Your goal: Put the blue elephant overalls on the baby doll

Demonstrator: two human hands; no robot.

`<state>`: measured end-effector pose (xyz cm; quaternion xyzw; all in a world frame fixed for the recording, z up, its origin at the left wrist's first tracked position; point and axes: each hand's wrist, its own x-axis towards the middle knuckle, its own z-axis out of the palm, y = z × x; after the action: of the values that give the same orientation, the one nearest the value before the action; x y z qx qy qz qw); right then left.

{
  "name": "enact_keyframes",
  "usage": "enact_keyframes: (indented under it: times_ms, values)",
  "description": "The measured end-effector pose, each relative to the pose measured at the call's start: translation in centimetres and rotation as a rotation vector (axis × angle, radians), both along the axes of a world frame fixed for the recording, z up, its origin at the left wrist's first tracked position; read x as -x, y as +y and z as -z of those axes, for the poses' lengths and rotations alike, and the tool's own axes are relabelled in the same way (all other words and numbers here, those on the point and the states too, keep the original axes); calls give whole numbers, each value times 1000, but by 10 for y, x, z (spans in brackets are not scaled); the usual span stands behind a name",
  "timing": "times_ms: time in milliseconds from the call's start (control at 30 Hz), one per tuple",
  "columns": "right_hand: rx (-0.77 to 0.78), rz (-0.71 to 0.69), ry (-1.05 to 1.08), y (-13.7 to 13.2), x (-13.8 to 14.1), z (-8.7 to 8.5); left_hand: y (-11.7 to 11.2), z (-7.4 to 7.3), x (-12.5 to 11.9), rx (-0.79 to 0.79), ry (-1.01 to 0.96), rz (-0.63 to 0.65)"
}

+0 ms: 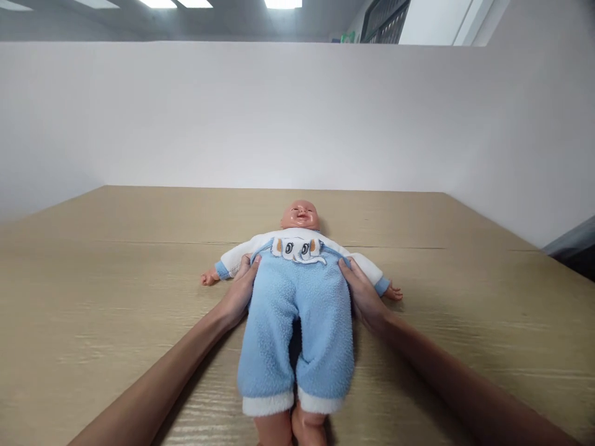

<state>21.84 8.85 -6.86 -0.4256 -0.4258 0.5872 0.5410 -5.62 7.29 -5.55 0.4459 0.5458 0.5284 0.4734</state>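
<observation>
A baby doll (300, 217) lies on its back on the table, head away from me and arms spread to both sides. It wears a white top (248, 248) with blue cuffs and light blue fleece overalls (297, 291) with white hems. An animal-face patch (297, 249) with a trunk is on the chest. At the left side of the waist, my left hand (242, 282) grips the overalls' edge, thumb on top. My right hand (365, 288) pinches the opposite edge in the same way. The fingers under the cloth are partly hidden. The doll's bare legs reach the bottom of the view.
The wood-grain table (116, 260) spreads widely around the doll, with a seam running across it. A white partition (279, 111) rises behind the far edge and along the sides. Something dark (576, 248) is beyond the right edge.
</observation>
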Motion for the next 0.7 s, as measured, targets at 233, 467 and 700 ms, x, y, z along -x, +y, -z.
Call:
enact_keyframes:
  times_ms: [233,467,700]
  values:
    - [-96,-57,-41,3,0,-1,4,-2,1,-81,-27,30]
    - [-256,-38,-357,-7,-5,-8,8,-10,27,-211,120,224]
    - [-230,-20,-287,-6,-10,-16,6,-11,33,-238,138,214]
